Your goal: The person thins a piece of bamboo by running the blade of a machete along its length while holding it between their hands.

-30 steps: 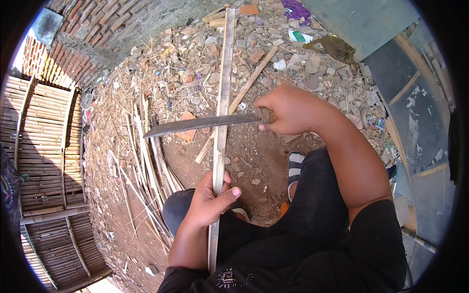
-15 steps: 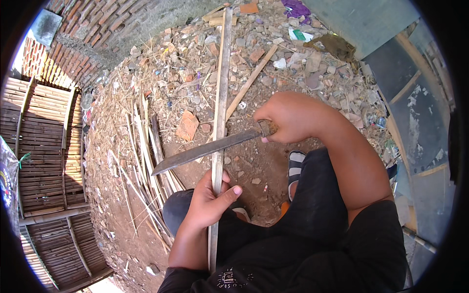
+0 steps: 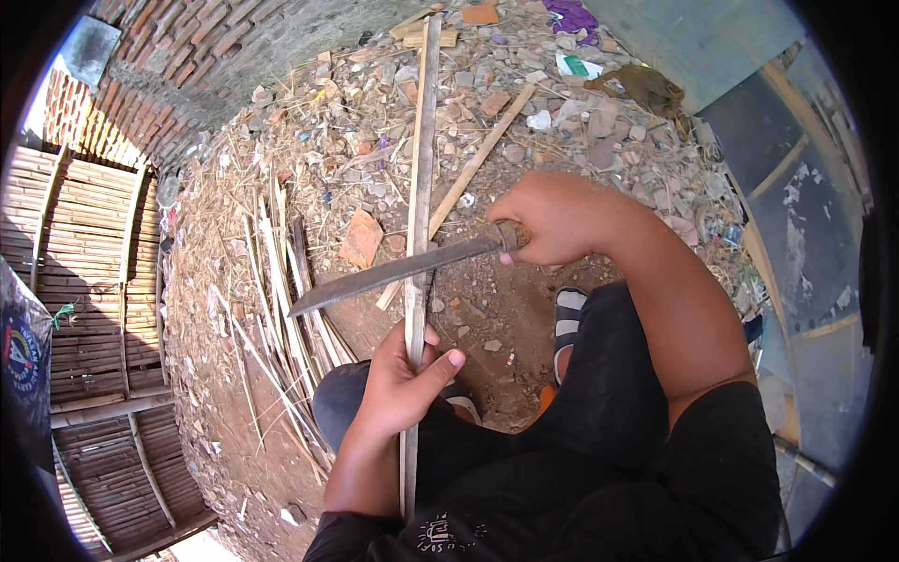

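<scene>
Through the left hand (image 3: 397, 386) runs a long, pale, narrow wooden strip (image 3: 421, 169).

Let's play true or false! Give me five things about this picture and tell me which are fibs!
1. The right hand holds a machete. True.
2. The left hand holds nothing. False: it grips a wooden strip.
3. In this view, the machete crosses the wooden strip. True.
4. The loose pile of thin strips lies on the picture's right. False: it's on the left.
5. A brick wall stands at the upper left. True.
</scene>
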The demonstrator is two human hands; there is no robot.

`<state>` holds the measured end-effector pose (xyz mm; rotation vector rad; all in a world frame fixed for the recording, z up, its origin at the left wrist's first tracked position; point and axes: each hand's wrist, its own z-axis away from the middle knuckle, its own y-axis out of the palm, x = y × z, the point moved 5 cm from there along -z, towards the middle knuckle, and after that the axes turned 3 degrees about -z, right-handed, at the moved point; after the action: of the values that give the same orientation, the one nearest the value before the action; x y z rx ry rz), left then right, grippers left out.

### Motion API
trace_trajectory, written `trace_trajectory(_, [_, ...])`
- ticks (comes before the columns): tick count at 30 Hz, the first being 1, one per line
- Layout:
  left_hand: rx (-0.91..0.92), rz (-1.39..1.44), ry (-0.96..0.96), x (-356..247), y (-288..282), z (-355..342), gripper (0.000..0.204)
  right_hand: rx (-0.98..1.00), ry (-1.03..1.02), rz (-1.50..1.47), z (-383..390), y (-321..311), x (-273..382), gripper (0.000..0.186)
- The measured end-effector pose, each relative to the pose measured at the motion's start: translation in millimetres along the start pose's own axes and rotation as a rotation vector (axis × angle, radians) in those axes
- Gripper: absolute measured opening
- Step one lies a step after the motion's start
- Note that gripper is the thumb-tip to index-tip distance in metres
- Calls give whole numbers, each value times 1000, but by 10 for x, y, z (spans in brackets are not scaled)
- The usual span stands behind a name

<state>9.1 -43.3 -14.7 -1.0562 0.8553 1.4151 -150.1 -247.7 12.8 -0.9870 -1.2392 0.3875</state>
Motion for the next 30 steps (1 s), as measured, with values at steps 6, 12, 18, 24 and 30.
trace_trajectory(6, [4,-9,6,13,-24,-15,28,-16,154,18,6,-96,-83,31])
trace_trajectory(12, [1,19,7,-27,-8,1,28,59,21,16,55,-66,147,30])
trace_trajectory(18, [-3,7,-1,-18,-44,-6,29,-62,239,5,100,-291,-125,33])
trace_trajectory(24, [-18,21,-47,-42,-12,-9,26,125,42,30,33,-3,246,35])
trace_trajectory(30, [-2,34,-65,-21,-39,-4,27,-42,259,-66,49,-224,-155,34])
